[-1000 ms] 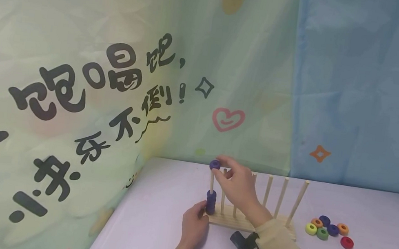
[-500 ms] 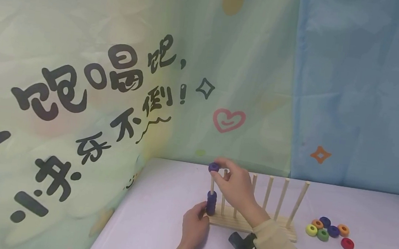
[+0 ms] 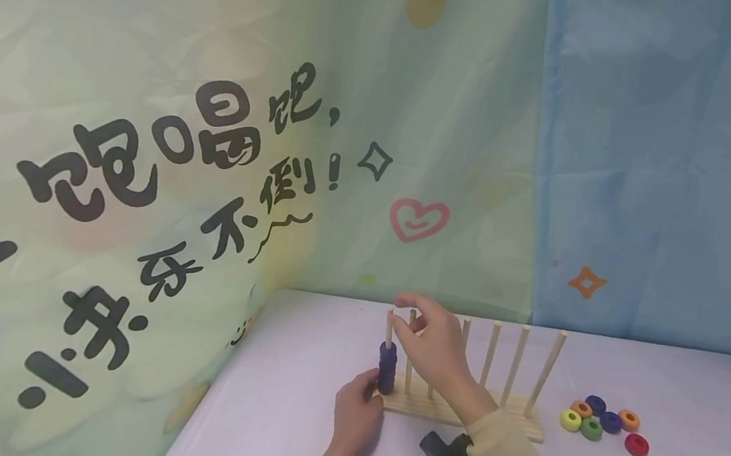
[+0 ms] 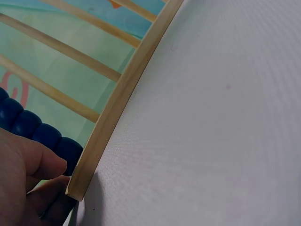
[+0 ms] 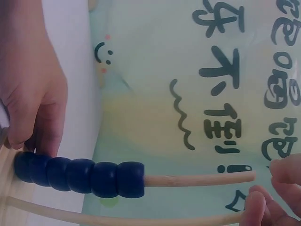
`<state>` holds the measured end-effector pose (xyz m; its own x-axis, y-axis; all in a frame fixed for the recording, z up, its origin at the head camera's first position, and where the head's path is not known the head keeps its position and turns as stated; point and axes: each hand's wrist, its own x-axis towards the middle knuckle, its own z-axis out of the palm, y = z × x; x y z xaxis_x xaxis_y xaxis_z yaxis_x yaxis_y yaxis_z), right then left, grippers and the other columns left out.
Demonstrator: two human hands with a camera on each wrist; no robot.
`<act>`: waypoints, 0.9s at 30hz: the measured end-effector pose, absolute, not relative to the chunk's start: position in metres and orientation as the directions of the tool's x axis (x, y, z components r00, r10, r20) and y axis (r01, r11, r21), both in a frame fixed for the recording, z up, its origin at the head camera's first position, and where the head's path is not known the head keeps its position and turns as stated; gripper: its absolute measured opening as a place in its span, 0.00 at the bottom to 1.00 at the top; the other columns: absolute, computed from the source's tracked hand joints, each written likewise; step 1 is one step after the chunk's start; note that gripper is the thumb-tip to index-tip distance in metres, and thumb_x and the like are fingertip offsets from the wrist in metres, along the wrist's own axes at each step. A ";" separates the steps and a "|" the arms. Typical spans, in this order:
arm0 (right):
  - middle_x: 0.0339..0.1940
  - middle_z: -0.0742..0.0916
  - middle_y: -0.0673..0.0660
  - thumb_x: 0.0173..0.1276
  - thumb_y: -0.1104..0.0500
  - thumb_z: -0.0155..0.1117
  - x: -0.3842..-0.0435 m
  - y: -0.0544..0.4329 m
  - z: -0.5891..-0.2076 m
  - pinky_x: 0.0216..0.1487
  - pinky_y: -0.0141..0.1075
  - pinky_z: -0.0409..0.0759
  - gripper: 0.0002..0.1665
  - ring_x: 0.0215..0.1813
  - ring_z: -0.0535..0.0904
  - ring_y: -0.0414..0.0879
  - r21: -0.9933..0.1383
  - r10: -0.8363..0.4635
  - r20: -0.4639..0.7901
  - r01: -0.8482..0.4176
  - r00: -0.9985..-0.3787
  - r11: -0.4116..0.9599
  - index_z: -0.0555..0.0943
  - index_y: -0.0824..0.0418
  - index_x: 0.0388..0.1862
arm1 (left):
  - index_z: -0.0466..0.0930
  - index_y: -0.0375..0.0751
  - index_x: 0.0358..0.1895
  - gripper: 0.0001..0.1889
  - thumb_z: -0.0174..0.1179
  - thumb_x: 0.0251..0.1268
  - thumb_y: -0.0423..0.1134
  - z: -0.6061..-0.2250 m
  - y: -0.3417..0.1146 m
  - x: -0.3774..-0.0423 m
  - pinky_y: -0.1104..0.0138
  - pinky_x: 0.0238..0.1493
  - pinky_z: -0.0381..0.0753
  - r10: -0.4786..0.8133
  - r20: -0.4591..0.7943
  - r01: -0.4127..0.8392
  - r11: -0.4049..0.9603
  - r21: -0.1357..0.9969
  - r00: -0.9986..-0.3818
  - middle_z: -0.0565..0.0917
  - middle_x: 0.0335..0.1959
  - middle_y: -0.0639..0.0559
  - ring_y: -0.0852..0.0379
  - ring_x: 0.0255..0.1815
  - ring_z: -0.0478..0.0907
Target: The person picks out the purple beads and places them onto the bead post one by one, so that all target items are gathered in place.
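Note:
A wooden peg stand (image 3: 419, 410) with a row of upright pegs stands before me. Its leftmost peg (image 5: 197, 179) carries a stack of dark blue beads (image 3: 386, 369), with the peg's upper part bare. My left hand (image 3: 356, 411) grips the left end of the base; in the left wrist view its thumb (image 4: 49, 162) lies beside the lowest beads and its fingers reach behind the base end. My right hand (image 3: 437, 341) is at the top of the leftmost peg, thumb and forefinger apart with nothing between them. Part of the stand is hidden behind this hand.
Right of the stand lie loose beads on the white table (image 3: 691, 400): a red bead (image 3: 636, 445), a green bead (image 3: 591, 430), a yellow bead (image 3: 570, 421), plus orange and blue ones. A printed cloth backdrop (image 3: 482, 158) hangs behind and at the left.
The blue bead that my right hand pinched at the peg top has dropped onto the stack, which is now taller. The right fingers have parted. My left hand has stayed in place.

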<state>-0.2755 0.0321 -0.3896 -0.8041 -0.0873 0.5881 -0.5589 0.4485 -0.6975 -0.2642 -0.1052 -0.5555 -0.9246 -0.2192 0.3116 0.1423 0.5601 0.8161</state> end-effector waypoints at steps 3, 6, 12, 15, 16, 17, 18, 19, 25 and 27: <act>0.44 0.88 0.48 0.61 0.60 0.70 -0.269 0.034 -0.388 0.22 0.31 0.78 0.14 0.27 0.80 0.39 -0.708 -0.074 0.601 -0.573 -0.796 0.413 0.84 0.55 0.47 | 0.83 0.39 0.53 0.24 0.57 0.49 0.25 -0.556 -0.105 -0.265 0.50 0.64 0.74 -0.218 0.320 0.150 0.561 0.814 -0.922 0.86 0.50 0.48 0.46 0.57 0.80; 0.44 0.88 0.48 0.61 0.62 0.69 -0.263 0.038 -0.389 0.25 0.31 0.80 0.12 0.27 0.80 0.38 -0.705 -0.061 0.623 -0.594 -0.780 0.387 0.85 0.56 0.45 | 0.83 0.39 0.53 0.24 0.57 0.48 0.25 -0.556 -0.105 -0.265 0.50 0.63 0.74 -0.219 0.319 0.149 0.559 0.816 -0.922 0.86 0.50 0.47 0.45 0.57 0.80; 0.39 0.89 0.49 0.59 0.66 0.70 -0.255 0.050 -0.408 0.27 0.30 0.81 0.11 0.26 0.79 0.37 -0.683 -0.021 0.665 -0.619 -0.747 0.387 0.85 0.57 0.41 | 0.83 0.39 0.53 0.24 0.57 0.48 0.26 -0.556 -0.104 -0.266 0.50 0.64 0.74 -0.218 0.302 0.135 0.559 0.818 -0.928 0.86 0.50 0.47 0.45 0.57 0.80; 0.38 0.89 0.48 0.58 0.67 0.70 -0.252 0.058 -0.421 0.27 0.29 0.80 0.10 0.25 0.78 0.36 -0.695 0.008 0.658 -0.603 -0.753 0.393 0.86 0.58 0.40 | 0.83 0.39 0.53 0.24 0.58 0.48 0.26 -0.555 -0.104 -0.265 0.50 0.64 0.74 -0.219 0.299 0.131 0.562 0.817 -0.929 0.86 0.51 0.47 0.45 0.57 0.80; 0.37 0.89 0.48 0.58 0.67 0.70 -0.251 0.061 -0.426 0.27 0.29 0.80 0.10 0.26 0.79 0.36 -0.700 0.018 0.653 -0.594 -0.757 0.397 0.86 0.58 0.39 | 0.83 0.40 0.53 0.24 0.58 0.48 0.26 -0.555 -0.104 -0.265 0.50 0.64 0.74 -0.220 0.297 0.129 0.561 0.818 -0.929 0.86 0.51 0.47 0.45 0.57 0.80; 0.38 0.89 0.49 0.59 0.68 0.69 -0.250 0.064 -0.430 0.27 0.28 0.80 0.10 0.26 0.79 0.36 -0.707 0.025 0.646 -0.585 -0.763 0.398 0.86 0.58 0.39 | 0.83 0.40 0.53 0.24 0.58 0.48 0.26 -0.555 -0.105 -0.265 0.50 0.64 0.74 -0.220 0.294 0.126 0.561 0.818 -0.930 0.86 0.51 0.47 0.45 0.57 0.80; 0.38 0.89 0.48 0.59 0.67 0.69 -0.249 0.066 -0.434 0.27 0.28 0.80 0.10 0.26 0.79 0.36 -0.716 0.032 0.635 -0.573 -0.772 0.398 0.86 0.58 0.39 | 0.83 0.39 0.53 0.24 0.58 0.49 0.26 -0.555 -0.105 -0.264 0.50 0.64 0.74 -0.219 0.293 0.125 0.562 0.818 -0.931 0.86 0.51 0.47 0.45 0.57 0.80; 0.38 0.89 0.48 0.59 0.67 0.69 -0.248 0.069 -0.437 0.27 0.28 0.80 0.10 0.25 0.79 0.36 -0.726 0.038 0.624 -0.561 -0.780 0.398 0.86 0.58 0.39 | 0.83 0.39 0.53 0.24 0.58 0.49 0.26 -0.555 -0.105 -0.264 0.50 0.64 0.74 -0.219 0.291 0.123 0.561 0.818 -0.932 0.86 0.51 0.47 0.45 0.57 0.80; 0.38 0.89 0.48 0.59 0.66 0.70 -0.244 0.082 -0.455 0.27 0.29 0.80 0.10 0.26 0.79 0.37 -0.767 0.058 0.558 -0.487 -0.828 0.418 0.85 0.57 0.39 | 0.82 0.39 0.54 0.24 0.57 0.48 0.25 -0.555 -0.105 -0.264 0.50 0.65 0.73 -0.219 0.276 0.112 0.558 0.822 -0.936 0.85 0.52 0.46 0.44 0.59 0.79; 0.38 0.89 0.48 0.59 0.67 0.70 -0.243 0.086 -0.460 0.26 0.29 0.79 0.10 0.26 0.79 0.37 -0.773 0.070 0.546 -0.470 -0.835 0.426 0.85 0.56 0.39 | 0.82 0.39 0.54 0.25 0.57 0.48 0.25 -0.555 -0.105 -0.264 0.49 0.65 0.72 -0.221 0.266 0.103 0.555 0.825 -0.938 0.85 0.53 0.46 0.44 0.59 0.78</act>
